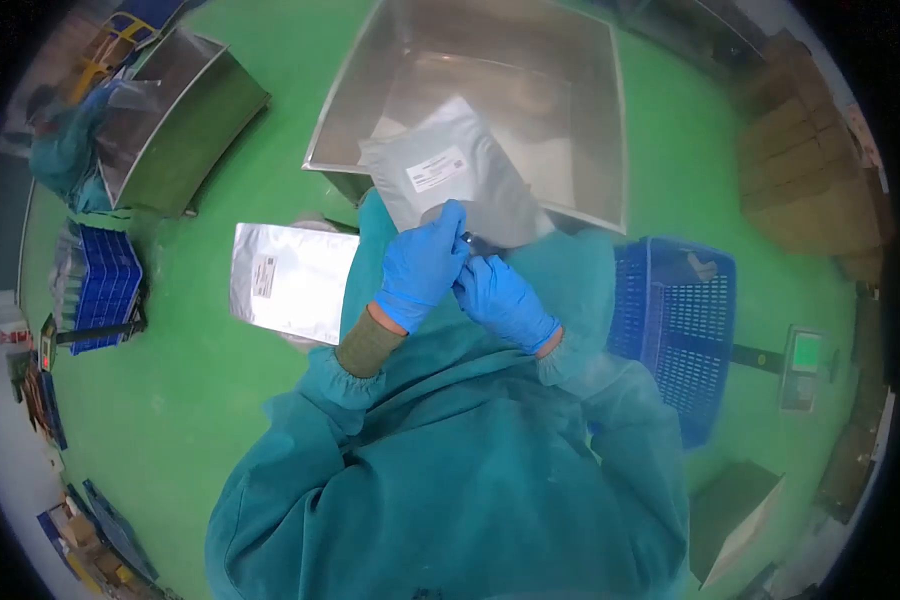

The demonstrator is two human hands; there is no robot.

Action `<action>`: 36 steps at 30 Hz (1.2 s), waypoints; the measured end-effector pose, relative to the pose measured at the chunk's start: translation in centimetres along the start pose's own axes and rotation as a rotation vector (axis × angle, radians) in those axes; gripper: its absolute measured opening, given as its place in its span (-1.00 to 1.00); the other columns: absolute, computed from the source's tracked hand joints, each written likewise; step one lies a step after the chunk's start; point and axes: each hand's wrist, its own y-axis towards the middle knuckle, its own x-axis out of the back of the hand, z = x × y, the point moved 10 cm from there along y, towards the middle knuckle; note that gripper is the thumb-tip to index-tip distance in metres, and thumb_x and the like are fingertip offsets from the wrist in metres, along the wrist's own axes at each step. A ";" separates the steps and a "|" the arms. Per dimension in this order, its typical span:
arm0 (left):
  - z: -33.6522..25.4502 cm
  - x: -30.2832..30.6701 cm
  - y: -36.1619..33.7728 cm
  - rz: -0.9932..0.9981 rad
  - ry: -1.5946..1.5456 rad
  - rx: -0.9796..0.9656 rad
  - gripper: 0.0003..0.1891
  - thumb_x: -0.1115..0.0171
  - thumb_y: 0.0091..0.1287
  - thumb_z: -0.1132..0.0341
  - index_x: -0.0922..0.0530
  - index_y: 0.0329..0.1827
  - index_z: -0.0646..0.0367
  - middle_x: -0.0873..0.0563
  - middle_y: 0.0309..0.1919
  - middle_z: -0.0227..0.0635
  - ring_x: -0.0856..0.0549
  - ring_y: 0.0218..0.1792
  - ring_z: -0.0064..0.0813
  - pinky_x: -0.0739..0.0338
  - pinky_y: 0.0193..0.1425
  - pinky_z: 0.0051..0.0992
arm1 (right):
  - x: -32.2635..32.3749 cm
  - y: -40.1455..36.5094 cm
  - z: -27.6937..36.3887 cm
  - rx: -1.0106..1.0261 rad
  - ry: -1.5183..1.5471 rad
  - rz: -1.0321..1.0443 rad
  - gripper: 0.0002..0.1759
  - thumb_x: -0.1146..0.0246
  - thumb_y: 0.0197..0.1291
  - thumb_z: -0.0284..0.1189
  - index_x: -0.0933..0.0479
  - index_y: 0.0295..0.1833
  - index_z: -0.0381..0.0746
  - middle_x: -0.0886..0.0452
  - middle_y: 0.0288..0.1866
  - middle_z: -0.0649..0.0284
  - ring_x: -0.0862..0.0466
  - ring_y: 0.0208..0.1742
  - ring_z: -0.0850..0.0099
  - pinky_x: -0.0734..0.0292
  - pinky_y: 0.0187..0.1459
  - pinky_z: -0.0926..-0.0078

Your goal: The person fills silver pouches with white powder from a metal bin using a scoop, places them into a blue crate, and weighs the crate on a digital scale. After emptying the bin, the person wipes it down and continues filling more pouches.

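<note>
1. Pouch (450, 175), silver and sealed-looking, with a white printed label (436, 169), is in front of us, tilted, over the near rim of the steel tub (595, 150). It covers the left and middle part of this rim, and its near edge reaches our two hands.
2. Our left hand (420, 262), in a blue glove, is at the near edge of this pouch. Its fingers are bent and close together, but we cannot tell on what they press.
3. Our right hand (505, 300), also in a blue glove, is just beside the left one, a little nearer to our body. Its fingers are bent inward; what is between them is hidden, so we cannot tell if they clamp.
4. Between our hands we see a small dark shiny piece (470, 239), too small to name.
5. At our left, well apart from the hands, a second silver pouch (300, 280) lies flat, its label near the left edge. Its support is mostly hidden.
6. At our right, a blue plastic basket (692, 320) stands near the tub's near right corner. Beyond its right side is a device with a green display (806, 352).
7. Farther to the left, we see another metal tub (185, 140), a person in teal clothing (68, 165) beside it, and a blue crate (108, 280).
</note>
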 end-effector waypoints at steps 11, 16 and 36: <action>-9.1 -3.7 0.9 0.187 0.535 -0.558 -0.65 -0.03 0.15 0.39 -0.47 0.03 0.23 -0.56 -0.21 -0.16 -0.54 -0.29 -0.36 -0.44 -0.28 -0.40 | 1.1 7.8 -12.1 -0.092 0.322 -0.253 -0.66 -0.12 0.14 -0.40 -0.48 0.05 -0.23 -0.55 -0.06 0.06 -0.56 -0.08 0.23 -0.46 -0.04 0.32; 1.4 -3.2 14.2 0.057 0.700 -0.219 -0.85 -0.11 0.08 0.42 -0.61 -0.32 0.21 -0.61 -0.40 -0.21 -0.63 -0.38 -0.24 -0.53 -0.34 -0.26 | -9.8 10.3 -19.5 -0.248 0.662 0.189 -0.65 -0.12 0.16 -0.36 -0.50 0.06 -0.21 -0.57 -0.02 0.02 -0.58 -0.02 0.18 -0.46 0.01 0.26; 27.2 -11.1 21.3 -0.212 0.137 0.338 -0.82 -0.16 0.13 0.28 -0.59 -0.23 0.08 -0.62 -0.33 -0.24 -0.63 -0.34 -0.16 -0.50 -0.31 -0.25 | -43.6 -7.9 -32.7 -0.777 0.296 0.953 -0.52 -0.02 0.17 0.00 -0.65 -0.17 -0.14 -0.66 -0.15 0.11 -0.65 -0.11 0.12 -0.51 -0.08 0.21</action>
